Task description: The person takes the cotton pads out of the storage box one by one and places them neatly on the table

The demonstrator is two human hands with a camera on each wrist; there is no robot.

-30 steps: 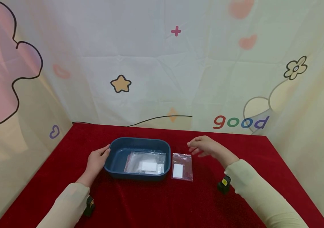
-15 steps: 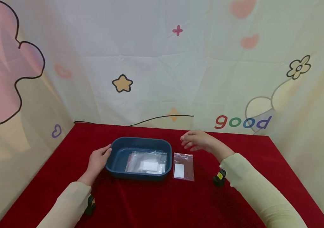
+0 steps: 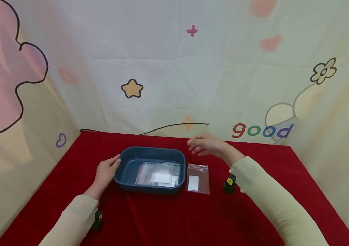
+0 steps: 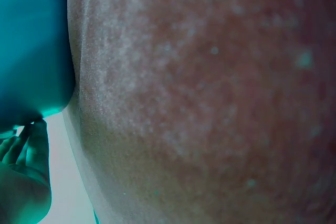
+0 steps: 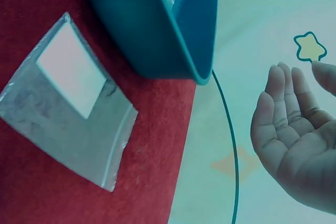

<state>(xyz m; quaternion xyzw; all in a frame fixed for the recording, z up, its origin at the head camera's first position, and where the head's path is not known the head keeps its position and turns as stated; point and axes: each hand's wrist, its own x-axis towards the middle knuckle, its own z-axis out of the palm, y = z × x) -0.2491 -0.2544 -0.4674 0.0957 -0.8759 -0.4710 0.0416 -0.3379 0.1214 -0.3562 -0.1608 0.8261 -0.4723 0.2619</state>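
A dark blue plastic bin (image 3: 150, 188) sits on the red cloth, with my left hand (image 3: 105, 172) holding its left end, thumb and fingers at the rim. The left wrist view has the fingers (image 4: 37, 148) of that hand against the side of the bin (image 4: 34, 45). Several clear zip bags (image 3: 145, 172) with white labels lie inside the bin. One more zip bag (image 3: 201, 179) with a white card or label lies flat just right of it. Holding nothing, my right hand (image 3: 206, 145) hovers behind that bag, fingers loosely bent (image 5: 275, 80).
Red cloth (image 3: 162, 218) covers the table. A pale printed curtain (image 3: 162, 99) hangs behind and at both sides, near the table's far edge. Black wrist cameras (image 3: 229, 184) sit at both cuffs.
My right hand has moved left and farther back, away from the loose zip bag toward the bin's back right corner. The left hand keeps its hold, and the bin and bags stay put.
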